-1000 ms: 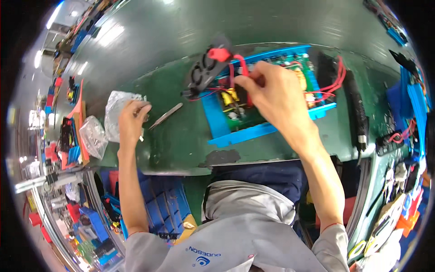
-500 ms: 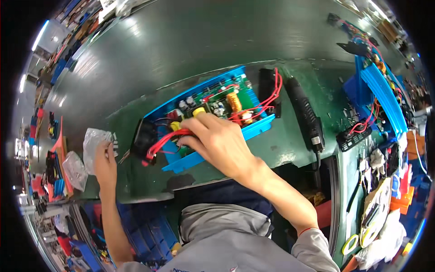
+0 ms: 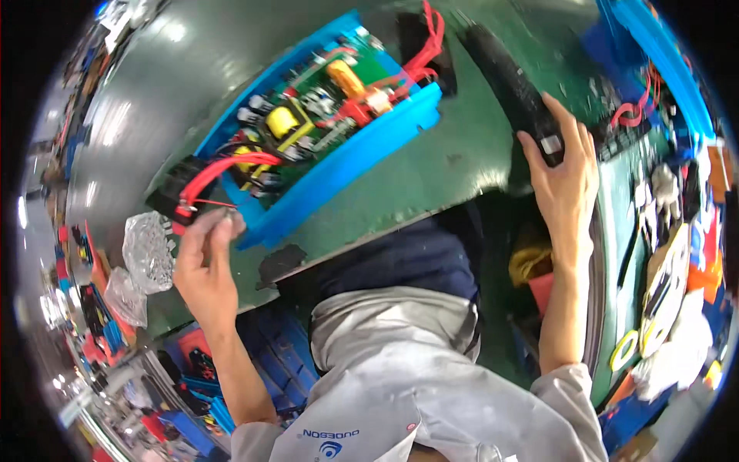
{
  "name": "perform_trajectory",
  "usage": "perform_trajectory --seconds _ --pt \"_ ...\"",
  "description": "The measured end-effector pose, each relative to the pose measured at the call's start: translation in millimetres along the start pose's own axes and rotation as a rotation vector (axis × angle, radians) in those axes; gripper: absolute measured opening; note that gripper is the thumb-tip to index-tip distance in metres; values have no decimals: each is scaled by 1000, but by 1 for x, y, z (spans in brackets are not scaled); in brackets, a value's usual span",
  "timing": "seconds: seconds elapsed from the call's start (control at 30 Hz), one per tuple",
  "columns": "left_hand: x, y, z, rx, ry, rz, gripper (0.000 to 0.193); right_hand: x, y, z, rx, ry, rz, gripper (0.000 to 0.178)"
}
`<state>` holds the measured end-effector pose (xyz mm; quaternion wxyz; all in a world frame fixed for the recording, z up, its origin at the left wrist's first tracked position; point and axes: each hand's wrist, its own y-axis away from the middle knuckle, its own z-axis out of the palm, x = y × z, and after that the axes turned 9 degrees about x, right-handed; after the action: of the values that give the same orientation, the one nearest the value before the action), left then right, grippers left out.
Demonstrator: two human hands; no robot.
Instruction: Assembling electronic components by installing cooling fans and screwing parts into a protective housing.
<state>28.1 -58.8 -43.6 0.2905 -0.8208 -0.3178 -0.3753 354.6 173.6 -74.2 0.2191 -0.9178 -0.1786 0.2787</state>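
Observation:
My right hand (image 3: pixel 563 165) has its thumb and fingers around the lower end of a black corded electric screwdriver (image 3: pixel 512 85) lying on the bench. My left hand (image 3: pixel 206 269) is pinched closed beside the near left corner of a blue metal case (image 3: pixel 339 158); whatever sits between its fingertips is small and blurred. Inside the open case lies a green circuit board (image 3: pixel 373 65) with a yellow transformer (image 3: pixel 285 123) and a copper coil. Red wires (image 3: pixel 223 165) run from the board to a black end panel (image 3: pixel 171 189) just above my left hand.
Clear plastic bags (image 3: pixel 150 254) lie left of my left hand. Behind the case's right end is another black panel (image 3: pixel 439 65) with red wires. More blue cases (image 3: pixel 666 61) stand at the far right, near a yellow tape roll (image 3: pixel 624 349).
My right hand has left the red wires and moved right onto the electric screwdriver. My left hand has come from the plastic bag to the case's corner. The view has shifted.

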Motion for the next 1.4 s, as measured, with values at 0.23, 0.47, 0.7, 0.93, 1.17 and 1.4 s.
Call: perform_trajectory --seconds 0.23,0.47,0.7,0.93,1.17,1.4 --pt "26 -30 27 -34 33 70 13 -20 114 -47 -406 -736 822 52" --pt "18 -10 30 -40 29 192 13 -63 170 -37 -846 -963 767 43" --pt "22 -22 37 -66 -76 281 12 -95 180 -20 -933 -885 566 56" --pt "23 -27 28 -162 -138 485 11 -99 180 -15 -910 -895 539 57" --pt "42 -27 40 -165 -370 530 14 -99 176 -9 -876 -843 503 53" --pt "60 -32 32 -212 -725 919 12 -94 154 -21 -1146 -1078 826 71"
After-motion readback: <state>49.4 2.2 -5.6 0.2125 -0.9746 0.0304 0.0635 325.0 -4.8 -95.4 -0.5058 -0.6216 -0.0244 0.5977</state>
